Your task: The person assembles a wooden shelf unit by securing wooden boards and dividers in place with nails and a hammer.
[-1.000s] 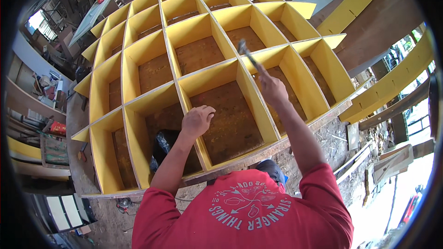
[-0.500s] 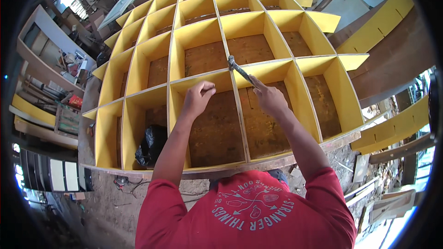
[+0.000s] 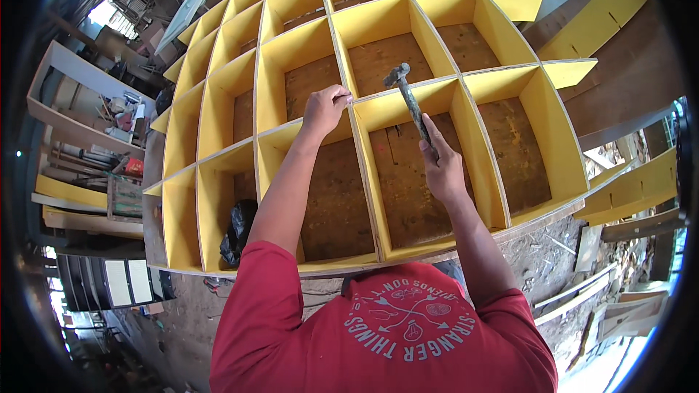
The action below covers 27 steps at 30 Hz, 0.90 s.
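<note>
My right hand (image 3: 443, 166) grips the handle of a hammer (image 3: 413, 105), its metal head raised over the yellow grid frame (image 3: 408, 96). My left hand (image 3: 325, 110) is closed in a pinch at a crossing of two panels, by their top edges. Whatever sits between the fingertips is too small to make out. The frame is built of yellow panels slotted across each other, with raw wood along the top edges. Brown board shows at the bottom of the compartments. A black plastic bag (image 3: 239, 231) lies in a compartment at the near left, partly behind my left forearm.
Loose notched yellow panels (image 3: 632, 188) stand at the right, beside a large brown board (image 3: 619, 80). To the left is a shelf unit (image 3: 84, 113) cluttered with tools and cans. A light-topped table (image 3: 191, 11) stands at the far left.
My left hand has moved right and up to the panel crossing. The hammer has swung away from that crossing to the right, its head higher. The view has shifted slightly.
</note>
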Tool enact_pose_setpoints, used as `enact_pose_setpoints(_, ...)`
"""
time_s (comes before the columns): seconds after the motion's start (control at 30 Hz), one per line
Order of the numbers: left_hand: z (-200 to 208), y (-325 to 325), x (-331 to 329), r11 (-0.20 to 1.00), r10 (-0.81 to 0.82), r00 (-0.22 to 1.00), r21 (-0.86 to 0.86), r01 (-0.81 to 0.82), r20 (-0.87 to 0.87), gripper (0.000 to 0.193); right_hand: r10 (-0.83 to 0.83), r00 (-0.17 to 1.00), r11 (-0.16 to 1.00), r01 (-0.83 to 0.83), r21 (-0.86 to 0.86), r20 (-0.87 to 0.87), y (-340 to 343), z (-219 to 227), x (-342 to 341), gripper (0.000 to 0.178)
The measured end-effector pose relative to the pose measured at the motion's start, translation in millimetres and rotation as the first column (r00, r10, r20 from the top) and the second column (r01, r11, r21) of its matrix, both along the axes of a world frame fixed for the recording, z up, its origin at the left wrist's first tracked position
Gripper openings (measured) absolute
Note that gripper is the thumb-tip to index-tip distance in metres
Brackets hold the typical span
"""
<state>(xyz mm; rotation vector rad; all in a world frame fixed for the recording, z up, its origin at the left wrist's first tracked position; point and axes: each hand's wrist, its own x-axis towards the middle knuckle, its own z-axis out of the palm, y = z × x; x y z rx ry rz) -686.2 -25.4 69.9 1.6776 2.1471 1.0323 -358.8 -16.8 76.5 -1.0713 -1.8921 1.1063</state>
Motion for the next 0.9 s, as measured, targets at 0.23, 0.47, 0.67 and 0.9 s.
enact_pose_setpoints(0.23, 4.3, 11.0, -3.6, 1.000, -0.028, 0.999, 0.009, 0.028, -0.017, 0.017, -0.003, 0.999, 1.000, 0.004, -0.028, 0.039, -0.2, 4.1, -3.6, 0.058)
enact_pose_setpoints(0.47, -14.1, 7.0, -24.8, 0.998, -0.054, 0.957, 0.050, 0.041, 0.286, 0.020, 0.005, 1.000, 1.000, -0.004, 0.029, -0.025, -3.2, -3.3, -11.1, 0.057)
enact_pose_setpoints(0.67, -18.6, 4.1, -21.3, 0.998, -0.049, 0.972, 0.046, 0.039, 0.229, 0.019, 0.000, 0.999, 1.000, 0.001, -0.023, 0.040, -0.4, -7.1, -7.9, 0.057)
enact_pose_setpoints(0.9, -19.6, 7.2, -22.5, 0.998, -0.046, 0.971, 0.050, 0.035, 0.236, 0.014, 0.004, 1.000, 0.999, -0.004, -0.034, 0.005, -0.8, -5.1, -9.7, 0.057)
